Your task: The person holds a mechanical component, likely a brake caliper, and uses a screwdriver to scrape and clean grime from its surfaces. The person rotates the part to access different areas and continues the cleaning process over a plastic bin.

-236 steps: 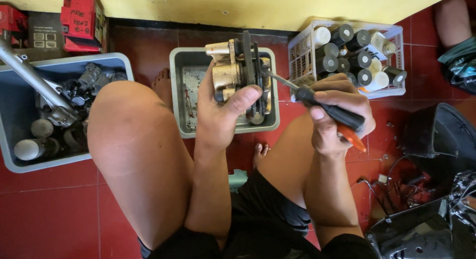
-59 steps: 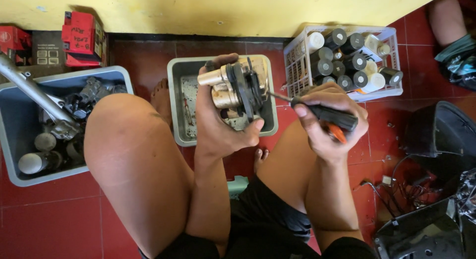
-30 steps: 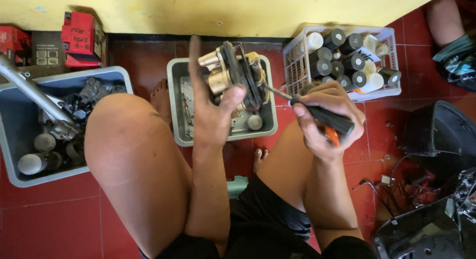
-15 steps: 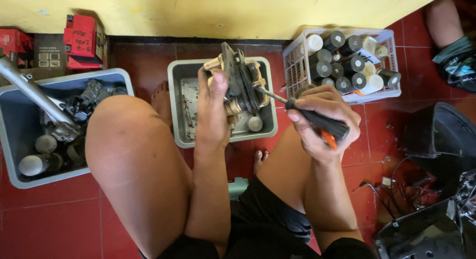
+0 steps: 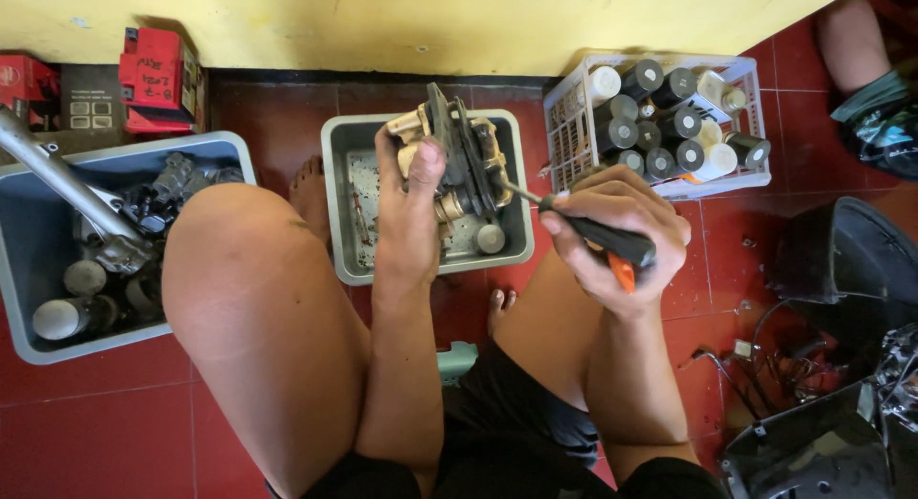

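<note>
Two hands are working above the grey tray (image 5: 337, 203): the left hand (image 5: 409, 207) is clasping the brake caliper (image 5: 457, 160), the right hand (image 5: 620, 241) is fisting a screwdriver (image 5: 591, 233) against it.

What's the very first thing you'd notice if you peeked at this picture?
Right in the middle, the left hand holds up a greasy tan-and-black metal machine part over a grey plastic tray. The right hand pokes a black-and-orange-handled screwdriver into it. At the top right, a white plastic basket is packed with spray cans.
</note>
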